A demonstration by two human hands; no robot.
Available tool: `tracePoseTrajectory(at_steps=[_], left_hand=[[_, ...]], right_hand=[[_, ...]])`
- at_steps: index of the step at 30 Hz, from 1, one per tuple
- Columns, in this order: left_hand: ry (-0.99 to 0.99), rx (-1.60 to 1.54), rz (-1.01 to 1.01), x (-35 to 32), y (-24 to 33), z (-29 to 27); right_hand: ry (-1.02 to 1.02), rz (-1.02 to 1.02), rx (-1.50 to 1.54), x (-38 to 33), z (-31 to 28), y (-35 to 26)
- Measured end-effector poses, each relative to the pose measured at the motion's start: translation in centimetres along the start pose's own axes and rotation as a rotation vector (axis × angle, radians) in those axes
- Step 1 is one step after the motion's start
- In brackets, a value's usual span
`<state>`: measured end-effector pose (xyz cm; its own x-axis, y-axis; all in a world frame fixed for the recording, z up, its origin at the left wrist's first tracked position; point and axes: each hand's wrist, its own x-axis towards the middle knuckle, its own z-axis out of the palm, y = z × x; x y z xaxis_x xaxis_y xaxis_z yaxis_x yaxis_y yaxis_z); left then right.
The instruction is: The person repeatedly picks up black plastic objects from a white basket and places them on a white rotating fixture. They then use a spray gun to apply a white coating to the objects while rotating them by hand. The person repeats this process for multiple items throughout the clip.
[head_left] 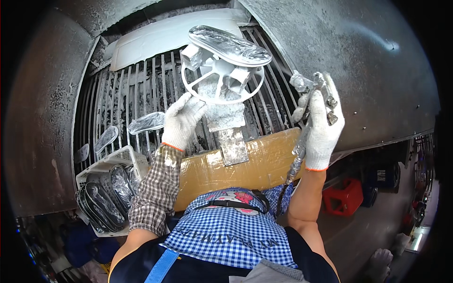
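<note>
My right hand (324, 118), in a white knit glove, is wrapped round a residue-caked spray gun (302, 106) with a hose running down from it. On the left, my other gloved hand (183, 118) has its fingers at the near-left rim of a white spoked wheel (218, 96); part of that grip is hidden. Above the wheel, two coated blocks (239, 78) bear a long oval, sole-shaped piece (231, 46) with a shiny, film-like face and dark edge. It lies tilted. The spray gun's nozzle is to its right, apart from it.
Similar pieces (146, 123) lie on the slatted rack (163, 70) at left. Several more fill a white plastic crate (139, 162). Brown board (198, 172) spans the front edge, and metal walls (368, 80) enclose the sides. A red container (343, 197) stands on the lower right.
</note>
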<state>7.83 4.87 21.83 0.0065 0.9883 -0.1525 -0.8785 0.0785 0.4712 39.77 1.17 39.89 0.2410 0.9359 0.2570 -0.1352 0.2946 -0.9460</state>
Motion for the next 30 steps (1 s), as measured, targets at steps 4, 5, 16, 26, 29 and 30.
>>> tracePoseTrajectory(at_steps=[4,5,16,26,29,30], left_hand=[[0.014,-0.033,0.052,0.3,1.0,0.1],[0.021,-0.046,0.066,0.3,1.0,0.1],[0.017,-0.039,-0.104,-1.4,-3.8,1.1],[-0.004,-0.082,-0.104,-1.9,-4.6,3.3],[0.014,-0.084,-0.091,-1.8,-3.7,2.3],[0.034,-0.001,-0.093,-1.6,-3.5,2.0]], right_hand=[[-0.021,0.065,0.068,-1.9,0.5,-1.6],[-0.075,0.082,0.045,-2.4,0.2,-1.8],[-0.019,0.075,0.007,-2.7,0.6,-1.9],[-0.109,0.093,0.06,-2.4,-0.2,-0.8],[-0.147,0.125,0.13,-2.1,0.0,-0.7],[-0.114,0.107,0.126,-1.9,-0.3,0.1]])
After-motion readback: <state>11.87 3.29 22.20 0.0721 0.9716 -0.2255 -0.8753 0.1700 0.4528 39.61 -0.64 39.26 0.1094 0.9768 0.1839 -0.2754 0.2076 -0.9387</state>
